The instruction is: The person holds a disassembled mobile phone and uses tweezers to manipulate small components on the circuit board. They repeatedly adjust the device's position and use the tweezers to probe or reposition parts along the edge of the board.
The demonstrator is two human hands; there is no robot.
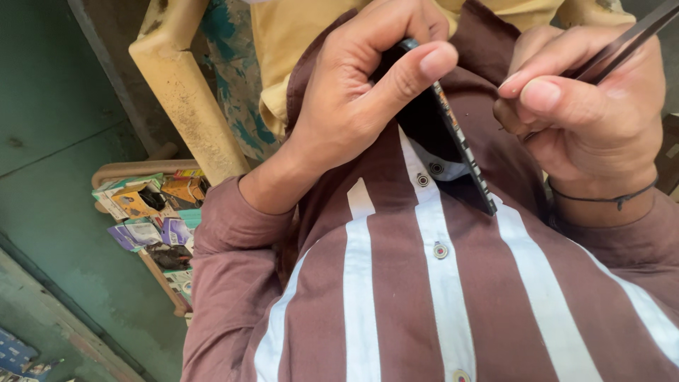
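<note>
Phone (453, 141) edge-on in left hand (361, 92), long axis running far-left to near-right.
Right hand (587, 106) pinches tweezers (622, 46) just right of it.

The shirt (396, 297) is maroon-brown with broad white vertical stripes and pale round buttons. The thin slab (453, 134) is black with a speckled multicoloured edge, and the tweezers (622, 46) are dark grey metal. The floor (64, 141) is dull green, strewn with packets (152, 212) in yellow, purple and teal.
</note>
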